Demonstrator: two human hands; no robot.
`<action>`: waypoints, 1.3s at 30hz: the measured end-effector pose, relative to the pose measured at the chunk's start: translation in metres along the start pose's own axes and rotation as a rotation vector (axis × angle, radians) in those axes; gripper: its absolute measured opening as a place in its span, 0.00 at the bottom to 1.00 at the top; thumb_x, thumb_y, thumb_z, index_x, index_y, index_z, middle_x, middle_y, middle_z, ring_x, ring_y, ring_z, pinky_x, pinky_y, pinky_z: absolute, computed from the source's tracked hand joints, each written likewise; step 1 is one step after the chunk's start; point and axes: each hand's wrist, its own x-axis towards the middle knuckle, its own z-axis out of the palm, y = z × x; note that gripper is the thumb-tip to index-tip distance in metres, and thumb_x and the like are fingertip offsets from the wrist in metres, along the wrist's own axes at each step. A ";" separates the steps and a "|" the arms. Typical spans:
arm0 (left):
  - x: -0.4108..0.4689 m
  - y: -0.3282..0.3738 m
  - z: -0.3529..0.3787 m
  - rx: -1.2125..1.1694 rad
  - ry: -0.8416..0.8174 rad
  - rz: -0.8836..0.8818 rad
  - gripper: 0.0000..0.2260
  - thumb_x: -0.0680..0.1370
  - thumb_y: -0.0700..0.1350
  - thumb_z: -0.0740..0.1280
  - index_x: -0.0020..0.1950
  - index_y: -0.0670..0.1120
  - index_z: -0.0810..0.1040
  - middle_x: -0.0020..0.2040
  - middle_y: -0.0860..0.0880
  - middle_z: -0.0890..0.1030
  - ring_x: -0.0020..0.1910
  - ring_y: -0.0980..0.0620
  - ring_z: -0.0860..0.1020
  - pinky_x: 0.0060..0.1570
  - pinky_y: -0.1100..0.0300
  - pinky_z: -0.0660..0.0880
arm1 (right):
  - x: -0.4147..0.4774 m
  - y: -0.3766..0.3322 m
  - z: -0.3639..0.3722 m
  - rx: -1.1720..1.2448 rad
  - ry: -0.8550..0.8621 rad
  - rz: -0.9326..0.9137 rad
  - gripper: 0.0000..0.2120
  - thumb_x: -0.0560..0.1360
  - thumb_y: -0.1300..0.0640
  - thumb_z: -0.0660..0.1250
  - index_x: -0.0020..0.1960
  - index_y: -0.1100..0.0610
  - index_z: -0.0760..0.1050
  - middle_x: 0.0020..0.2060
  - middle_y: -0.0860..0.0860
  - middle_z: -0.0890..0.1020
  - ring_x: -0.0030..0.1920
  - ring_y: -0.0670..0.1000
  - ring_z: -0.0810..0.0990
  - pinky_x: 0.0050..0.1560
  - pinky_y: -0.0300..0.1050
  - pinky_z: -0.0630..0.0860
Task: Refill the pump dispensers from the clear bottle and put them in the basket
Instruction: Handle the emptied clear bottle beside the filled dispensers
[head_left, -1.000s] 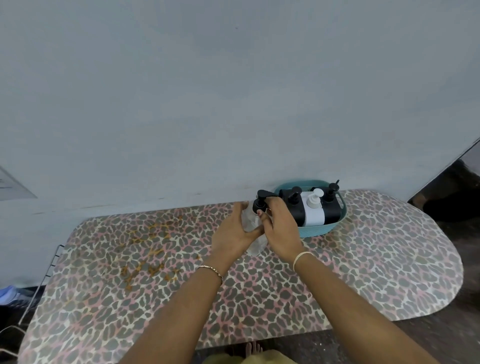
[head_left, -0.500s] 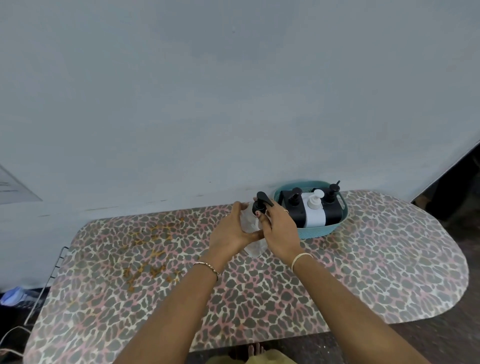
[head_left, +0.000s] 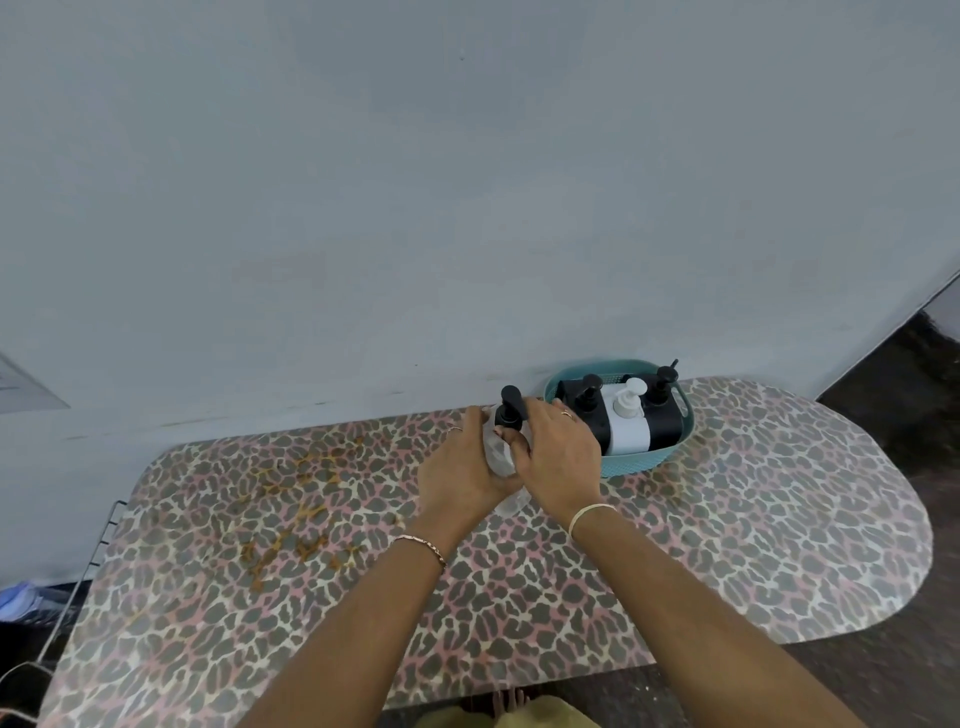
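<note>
Two hands on clear-bodied dispenser (head_left: 496, 453), frame centre, long axis near upright: left hand (head_left: 461, 467) wrapped round body, right hand (head_left: 560, 462) pinching pump collar (head_left: 506, 418). Basket (head_left: 641, 462) just right, nearer right hand.

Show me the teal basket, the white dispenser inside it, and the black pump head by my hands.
teal basket (head_left: 636, 464): head view, front wall.
white dispenser (head_left: 629, 435): head view, its body.
black pump head (head_left: 510, 396): head view, its top part.

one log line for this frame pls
left hand: grips clear pump bottle | right hand: grips pump top | bottle: beside basket, not in it | basket: three dispensers inside
</note>
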 end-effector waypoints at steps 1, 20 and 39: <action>-0.001 0.002 0.001 -0.008 0.015 -0.004 0.27 0.68 0.62 0.70 0.59 0.54 0.63 0.45 0.54 0.78 0.40 0.53 0.79 0.34 0.58 0.72 | 0.000 0.000 0.001 -0.044 0.042 -0.022 0.06 0.75 0.52 0.68 0.49 0.54 0.77 0.39 0.46 0.82 0.43 0.49 0.81 0.58 0.44 0.72; 0.004 -0.002 -0.006 0.047 -0.079 0.042 0.34 0.67 0.60 0.74 0.64 0.53 0.60 0.47 0.52 0.78 0.42 0.51 0.79 0.33 0.58 0.69 | -0.008 -0.005 -0.003 0.181 -0.072 0.198 0.13 0.76 0.48 0.67 0.58 0.50 0.74 0.46 0.45 0.77 0.50 0.47 0.75 0.43 0.39 0.68; 0.012 -0.052 -0.017 -0.746 -0.558 0.156 0.29 0.73 0.31 0.68 0.70 0.50 0.65 0.64 0.50 0.75 0.57 0.53 0.78 0.53 0.59 0.78 | -0.057 -0.010 0.014 0.449 -0.153 0.438 0.27 0.71 0.58 0.74 0.62 0.50 0.62 0.47 0.38 0.75 0.43 0.36 0.75 0.39 0.30 0.69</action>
